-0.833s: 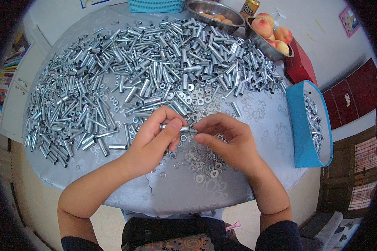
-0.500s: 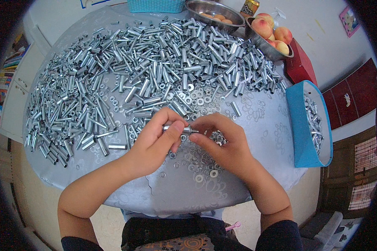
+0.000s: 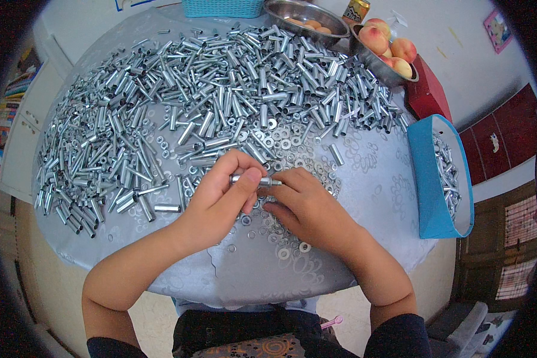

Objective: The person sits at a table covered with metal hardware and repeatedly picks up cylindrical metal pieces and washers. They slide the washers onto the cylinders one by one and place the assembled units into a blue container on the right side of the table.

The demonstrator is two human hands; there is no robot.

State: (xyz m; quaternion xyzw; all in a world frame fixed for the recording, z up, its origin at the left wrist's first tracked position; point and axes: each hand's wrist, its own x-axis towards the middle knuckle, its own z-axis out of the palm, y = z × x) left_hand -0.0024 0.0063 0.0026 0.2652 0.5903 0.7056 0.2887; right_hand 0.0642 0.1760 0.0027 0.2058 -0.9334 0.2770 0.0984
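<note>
Closer together now, left hand (image 3: pixel 221 197) and right hand (image 3: pixel 307 206) pinch a metal tube (image 3: pixel 253 178) lying crosswise, left-right.

Single head view: looks steeply down, close over round table (image 3: pixel 364 149), fisheye-bent edges.

Both forearms are bare from the wrists to just past the elbows, where short dark sleeves begin, the left sleeve (image 3: pixel 110 348) and the right sleeve (image 3: pixel 397 337). The left hand (image 3: pixel 218 200) and right hand (image 3: pixel 307 209) wear no gloves, rings or watch. Dark clothing covers the lap, with a patterned orange patch below it.
</note>
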